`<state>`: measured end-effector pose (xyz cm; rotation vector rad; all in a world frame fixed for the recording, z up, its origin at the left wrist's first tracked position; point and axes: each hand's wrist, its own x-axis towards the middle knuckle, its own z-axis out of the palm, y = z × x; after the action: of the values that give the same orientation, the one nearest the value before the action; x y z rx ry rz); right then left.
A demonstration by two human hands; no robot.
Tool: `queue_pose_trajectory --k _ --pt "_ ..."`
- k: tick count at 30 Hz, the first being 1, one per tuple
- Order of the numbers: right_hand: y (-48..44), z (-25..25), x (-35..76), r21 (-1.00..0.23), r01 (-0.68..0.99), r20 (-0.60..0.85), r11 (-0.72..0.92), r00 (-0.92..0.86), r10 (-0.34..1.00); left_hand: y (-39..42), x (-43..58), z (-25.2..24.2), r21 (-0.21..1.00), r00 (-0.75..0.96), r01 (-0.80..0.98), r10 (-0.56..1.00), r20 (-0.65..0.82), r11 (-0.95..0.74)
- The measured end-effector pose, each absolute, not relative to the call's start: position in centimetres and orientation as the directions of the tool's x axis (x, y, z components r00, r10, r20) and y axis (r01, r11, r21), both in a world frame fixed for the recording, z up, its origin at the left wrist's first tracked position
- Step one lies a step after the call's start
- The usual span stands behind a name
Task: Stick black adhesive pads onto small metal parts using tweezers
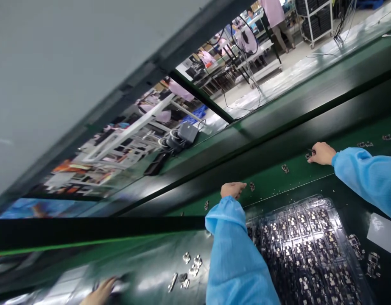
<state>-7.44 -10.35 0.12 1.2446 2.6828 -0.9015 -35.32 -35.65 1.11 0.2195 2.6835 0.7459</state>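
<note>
Both my arms, in blue sleeves, reach out over a green conveyor belt. My left hand is curled shut above the belt, and nothing shows in it. A small metal part lies just right of its fingers. Farther right, my right hand pinches a thin dark tool. Its tip is at another small part on the belt. A clear plastic tray of several dark small parts sits under my forearms.
More small parts lie on the belt and at the far right. Loose metal pieces sit at the near left, beside another person's hand. A white card lies at the right. Dark rails and cables run beyond the belt.
</note>
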Motion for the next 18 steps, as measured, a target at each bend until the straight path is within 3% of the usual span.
queue_pose_trajectory --k 6,12,15,18 --pt "-11.4 0.1 -8.8 -0.501 0.677 -0.264 0.539 -0.712 0.65 -34.3 -34.1 3.6 0.694 -0.956 0.001 0.205 -0.212 0.72" --pt "-11.1 0.8 -8.3 -0.533 0.655 -0.258 0.536 -0.728 0.635 -35.8 -29.9 9.4 0.841 -0.956 0.099 0.285 -0.067 0.532" --pt "-11.3 2.4 -7.3 -0.566 0.61 -0.207 0.554 -0.756 0.621 -37.8 -25.8 11.5 0.808 -0.907 0.198 0.416 -0.062 0.555" --pt "-12.4 4.9 -6.1 -0.618 0.524 -0.141 0.586 -0.807 0.573 -39.8 -21.5 12.5 0.69 -0.823 0.338 0.556 -0.113 0.64"
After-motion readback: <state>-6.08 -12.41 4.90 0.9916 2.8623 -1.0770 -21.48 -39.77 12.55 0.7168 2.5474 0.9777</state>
